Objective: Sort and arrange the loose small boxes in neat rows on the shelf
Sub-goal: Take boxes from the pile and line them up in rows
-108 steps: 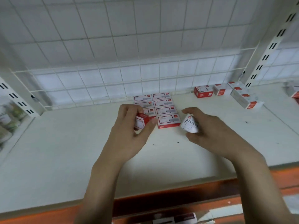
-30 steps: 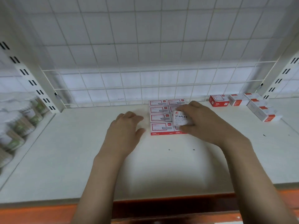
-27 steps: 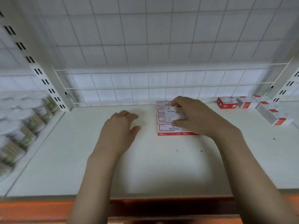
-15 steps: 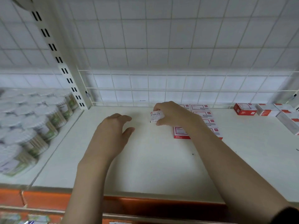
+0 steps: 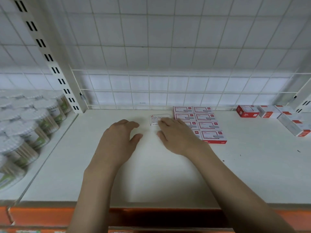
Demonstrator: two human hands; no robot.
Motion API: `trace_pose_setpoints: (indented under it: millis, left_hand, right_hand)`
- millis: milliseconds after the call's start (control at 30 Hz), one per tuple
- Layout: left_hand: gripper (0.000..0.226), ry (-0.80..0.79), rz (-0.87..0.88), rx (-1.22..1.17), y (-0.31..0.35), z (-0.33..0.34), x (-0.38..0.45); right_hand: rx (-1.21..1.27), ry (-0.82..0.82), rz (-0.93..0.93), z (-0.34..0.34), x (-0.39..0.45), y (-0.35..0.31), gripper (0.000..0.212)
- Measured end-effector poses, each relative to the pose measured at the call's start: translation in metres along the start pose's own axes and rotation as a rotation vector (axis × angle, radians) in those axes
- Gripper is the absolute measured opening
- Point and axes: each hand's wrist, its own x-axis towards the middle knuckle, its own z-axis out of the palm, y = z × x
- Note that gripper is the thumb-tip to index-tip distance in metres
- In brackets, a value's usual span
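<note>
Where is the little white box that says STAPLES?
The white STAPLES box lies on the shelf near the back, left of the red-and-white box rows, under the right hand's fingertips.

right hand (image 5: 176,135) rests fingers on white staples box (image 5: 155,119) lying flat on white shelf (image 5: 151,174), just left of red-and-white box grid (image 5: 200,123), two columns wide. left hand (image 5: 117,140) hovers beside it, fingers loosely curled, holding nothing. loose boxes (image 5: 269,115) far right near the wire grid back (image 5: 151,91). clear tubs (image 5: 25,132) in left bay.
</note>
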Motion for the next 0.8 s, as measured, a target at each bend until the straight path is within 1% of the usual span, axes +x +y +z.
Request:
trace_pose_setpoints:
  millis: [233, 400, 667, 800]
  left_hand:
    - [0.033, -0.017, -0.002, -0.016, -0.010, 0.004, -0.002]
    - [0.034, -0.040, 0.006, -0.014, -0.017, 0.004, -0.001]
    - [0.033, -0.052, 0.029, -0.026, -0.026, 0.004, 0.001]
    - [0.034, -0.076, 0.042, -0.024, -0.027, 0.004, 0.004]
  right_hand:
    - [0.026, -0.065, 0.047, 0.003, 0.027, -0.001, 0.050]
    - [0.057, -0.089, 0.085, 0.001, 0.042, 0.000, 0.048]
    - [0.067, -0.081, 0.134, 0.001, 0.051, -0.004, 0.045]
    - [0.074, -0.085, 0.129, 0.001, 0.049, -0.005, 0.046]
